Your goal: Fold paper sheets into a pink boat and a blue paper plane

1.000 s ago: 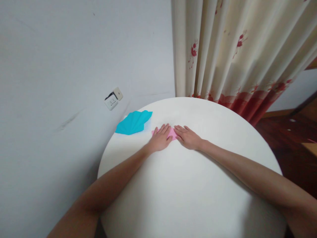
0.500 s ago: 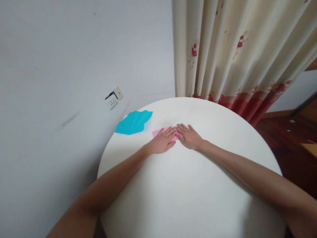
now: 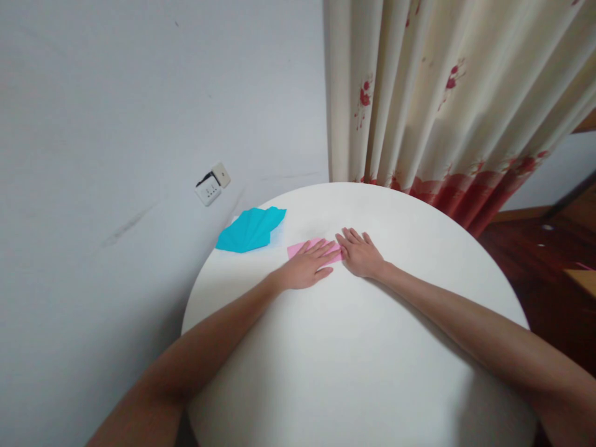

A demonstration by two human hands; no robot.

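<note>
A small sheet of pink paper (image 3: 294, 249) lies flat on the white round table (image 3: 354, 360), partly covered by my hands. My left hand (image 3: 307, 266) rests open on it, palm down with the fingers spread. At the paper's right end, my right hand (image 3: 364, 256) also lies open and palm down, its fingertips and thumb over the edge. The middle of the paper is hidden under the left fingers.
Creased blue paper (image 3: 251, 231) lies at the table's far left, with a pale sheet partly under it. A wall with a socket (image 3: 208, 190) stands to the left. A flowered curtain (image 3: 419, 99) hangs behind the table.
My right hand has slid a little to the right, and more of the pink paper shows between the hands. My left hand stays nearly in place, fingers slightly more spread.
</note>
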